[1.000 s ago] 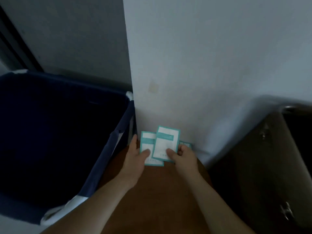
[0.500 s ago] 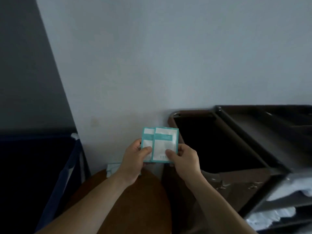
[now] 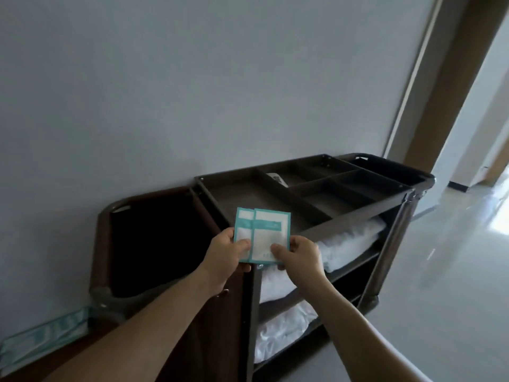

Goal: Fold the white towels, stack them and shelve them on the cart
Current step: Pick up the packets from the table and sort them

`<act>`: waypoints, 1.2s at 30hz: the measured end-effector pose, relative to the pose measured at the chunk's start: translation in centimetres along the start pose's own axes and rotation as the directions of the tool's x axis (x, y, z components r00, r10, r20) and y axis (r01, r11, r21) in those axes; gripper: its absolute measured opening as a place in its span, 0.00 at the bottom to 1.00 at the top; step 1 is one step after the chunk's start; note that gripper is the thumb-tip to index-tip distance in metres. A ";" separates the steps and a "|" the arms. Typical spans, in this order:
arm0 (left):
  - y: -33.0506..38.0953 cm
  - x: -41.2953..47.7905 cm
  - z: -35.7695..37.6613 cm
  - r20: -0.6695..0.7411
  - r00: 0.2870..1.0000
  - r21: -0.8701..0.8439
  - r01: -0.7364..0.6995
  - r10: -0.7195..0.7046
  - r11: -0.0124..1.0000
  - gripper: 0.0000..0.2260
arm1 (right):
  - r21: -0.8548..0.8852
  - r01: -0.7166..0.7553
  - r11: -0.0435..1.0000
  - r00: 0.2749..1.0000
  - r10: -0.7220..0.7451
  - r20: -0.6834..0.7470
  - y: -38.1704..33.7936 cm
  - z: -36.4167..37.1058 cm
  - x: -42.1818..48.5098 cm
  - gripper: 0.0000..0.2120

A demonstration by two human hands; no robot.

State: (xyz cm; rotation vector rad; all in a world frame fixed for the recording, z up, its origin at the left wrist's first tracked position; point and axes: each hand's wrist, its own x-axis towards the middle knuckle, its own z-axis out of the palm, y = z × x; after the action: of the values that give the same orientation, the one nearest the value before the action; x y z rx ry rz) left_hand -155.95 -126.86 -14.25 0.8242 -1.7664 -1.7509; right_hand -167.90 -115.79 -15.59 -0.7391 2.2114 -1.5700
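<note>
Dim, soft; floor (image 3: 454,257) glare at right

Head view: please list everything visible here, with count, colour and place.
cart: one, dark brown, against the wall.
top tray: one, dark, divided into compartments, on the cart.
bag holder: one, dark, at the cart's left end.
towels: number unclear, white, on the cart's shelves.
packets: two, teal and white, overlapping, held above the top tray.
wrapped pack: teal and white, lower left by the wall.
wall: grey, behind the cart.
left hand: pinches the packets from the left.
right hand: pinches the packets from the right.
</note>
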 end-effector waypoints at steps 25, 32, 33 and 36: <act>3.5 25.9 12.5 0.020 1.000 -0.019 0.014 -0.014 1.000 0.09 | -0.425 -0.122 0.897 0.992 0.115 -0.044 2.9 -15.3 29.4 0.08; 3.1 28.8 12.5 -0.138 0.989 -0.074 0.051 -0.060 0.996 0.08 | -0.555 -0.026 0.832 0.938 0.212 0.274 5.8 -11.8 35.6 0.08; 3.2 29.0 12.8 -0.168 0.984 -0.081 0.046 -0.059 0.996 0.07 | -0.553 -0.007 0.833 0.928 0.210 0.306 6.1 -11.2 36.3 0.09; 3.7 29.4 13.7 -0.239 0.969 -0.110 0.045 -0.070 0.993 0.06 | -0.607 0.111 0.787 0.888 0.195 0.416 7.0 -9.8 37.8 0.15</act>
State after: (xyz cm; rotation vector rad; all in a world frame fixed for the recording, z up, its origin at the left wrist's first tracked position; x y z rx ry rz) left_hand -186.21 -138.92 -12.69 1.0069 -1.4937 -1.6823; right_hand -205.42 -128.53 -17.74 -1.0905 2.3197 -0.5051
